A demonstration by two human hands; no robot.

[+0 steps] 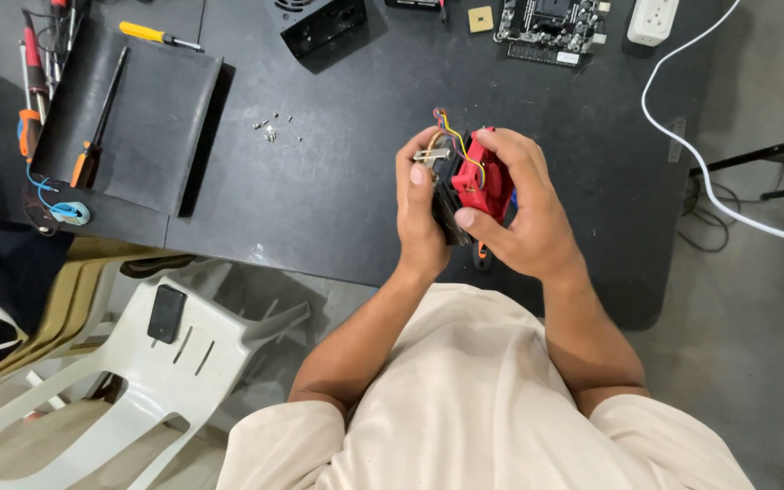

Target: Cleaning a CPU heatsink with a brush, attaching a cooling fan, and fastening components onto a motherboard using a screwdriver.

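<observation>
Dark and matte, the tabletop (347, 191) fills most of the view, with grey floor to the right where a white cable (682, 136) loops away. Both hands meet above the tabletop's near edge, closed around a red fan assembly (481, 180) — the left hand (421, 213) grips its left side with the thumb pressed on a small metal bracket (430, 155), the right hand (519, 213) wraps the right side, fingers curled over the red housing. Thin coloured wires (454, 129) arc over the top of the part; a black piece sits between the palms, though its shape is hard to make out.

Left of the hands, a shallow black tray (161, 109) holds an orange-handled screwdriver (97, 127). A yellow-handled screwdriver (156, 35) lies just beyond the tray's far edge. Small loose screws (269, 129) are scattered on the bare tabletop beside the tray — not in it. A circuit board (551, 27) rests at the far edge. White plastic chairs (138, 381) stand at lower left, a dark phone (166, 313) lying on one.
</observation>
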